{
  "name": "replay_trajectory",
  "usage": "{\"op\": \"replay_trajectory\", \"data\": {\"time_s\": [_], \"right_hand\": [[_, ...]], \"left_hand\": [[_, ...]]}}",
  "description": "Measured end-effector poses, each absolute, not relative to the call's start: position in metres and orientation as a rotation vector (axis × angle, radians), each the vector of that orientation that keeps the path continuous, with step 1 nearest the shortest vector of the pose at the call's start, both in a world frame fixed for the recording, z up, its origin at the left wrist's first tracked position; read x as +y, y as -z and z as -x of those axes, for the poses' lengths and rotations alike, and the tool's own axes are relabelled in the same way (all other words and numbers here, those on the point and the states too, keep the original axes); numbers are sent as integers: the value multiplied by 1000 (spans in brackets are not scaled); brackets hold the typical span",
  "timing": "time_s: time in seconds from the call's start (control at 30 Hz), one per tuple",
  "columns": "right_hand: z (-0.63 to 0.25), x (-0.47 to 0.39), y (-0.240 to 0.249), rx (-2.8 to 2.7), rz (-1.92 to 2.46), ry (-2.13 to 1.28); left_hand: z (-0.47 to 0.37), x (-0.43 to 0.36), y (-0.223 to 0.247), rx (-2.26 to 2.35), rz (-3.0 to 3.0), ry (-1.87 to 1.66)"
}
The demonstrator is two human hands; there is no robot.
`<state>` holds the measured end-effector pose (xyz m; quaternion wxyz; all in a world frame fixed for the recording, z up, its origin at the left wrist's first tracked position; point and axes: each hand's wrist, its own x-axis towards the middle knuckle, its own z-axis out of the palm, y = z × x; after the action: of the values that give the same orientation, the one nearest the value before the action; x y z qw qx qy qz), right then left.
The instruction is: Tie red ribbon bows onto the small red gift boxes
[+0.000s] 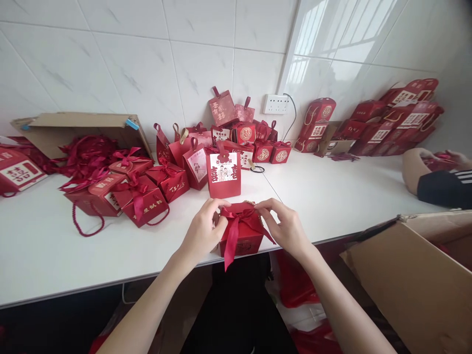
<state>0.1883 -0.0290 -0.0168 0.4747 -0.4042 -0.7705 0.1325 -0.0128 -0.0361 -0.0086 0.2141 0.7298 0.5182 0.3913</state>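
Note:
A small red gift box [241, 245] stands at the table's front edge, directly before me. Tied on its top is a dark red ribbon bow [233, 231], whose two tails hang over the front. My left hand [207, 227] pinches the bow's left loop between thumb and fingers. On the other side, my right hand [284, 226] has thumb and fingertips closed on the bow's right loop. A bit of twisted gold cord shows behind the bow. Just beyond the box, a red card bag with a white picture label [224, 172] stands upright.
Ribbon-tied red boxes [142, 201] stand to the left, before a cardboard box of loose ribbons [84, 152]. More favour boxes [245, 132] line the wall beneath a socket strip [276, 104]. Stacked red boxes [398, 120], another person's arm [413, 169] and a large carton [416, 275] are on the right.

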Motion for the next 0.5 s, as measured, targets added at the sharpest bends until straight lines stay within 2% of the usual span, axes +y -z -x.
{"op": "replay_trajectory", "data": {"time_s": [0.2,0.37,0.5], "right_hand": [[-180,-27,7,-1820,1192,-455],[-174,-20,-3,-1816,1432,-565],[-175,-17,-6,-1931,1455,-624]], "left_hand": [[11,-34,-3,1451,-2160,-938],[8,-32,-5,1532,-2228,-938],[6,-33,-3,1606,-2288,-934]]}}
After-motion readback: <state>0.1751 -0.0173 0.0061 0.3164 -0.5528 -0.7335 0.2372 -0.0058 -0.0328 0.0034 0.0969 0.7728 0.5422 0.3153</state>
